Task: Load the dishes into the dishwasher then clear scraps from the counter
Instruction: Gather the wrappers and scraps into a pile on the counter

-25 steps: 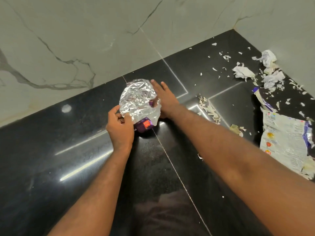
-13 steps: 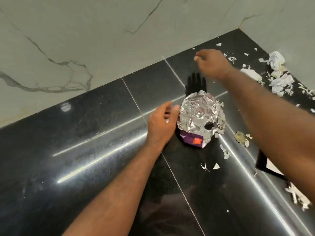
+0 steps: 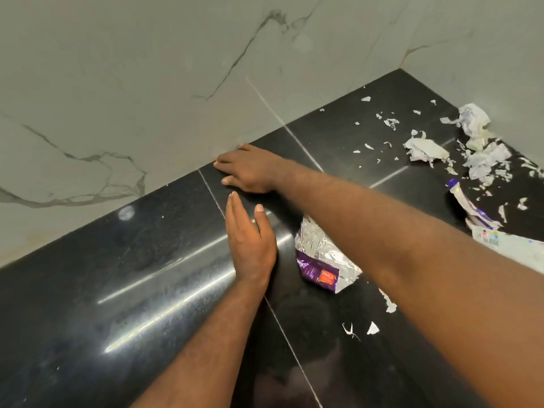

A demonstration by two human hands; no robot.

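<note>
Spanning most of the view: black polished desk (image 3: 117, 290), meeting a grey veined marble wall (image 3: 147, 83) behind.

Right hand (image 3: 250, 169): lies palm down on the desk at the wall edge, beyond and left of the foil wrapper (image 3: 321, 254). Grip spread flat, fingers straight, holding nothing. Its forearm crosses over the wrapper's upper right part.

Left hand (image 3: 250, 240): just left of the foil wrapper, apart from it. Grip unclenched, fingers straight and together, thumb set off, holding nothing.

Printed wrapper (image 3: 515, 248): flat on the desk, well right of the foil wrapper, cut by the frame edge.

Foil wrapper: crumpled silver, purple end with a red label toward the camera, lying on the desk untouched.

Crumpled paper scraps (image 3: 426, 148): far right of the foil wrapper, toward the wall corner. Small white bits (image 3: 372, 328): on the desk nearer the camera than the foil wrapper.

Versus 0.5 s ago: left fingers were against the foil wrapper, now off it. Right hand was raised toward the corner scraps, now down at the wall edge.
</note>
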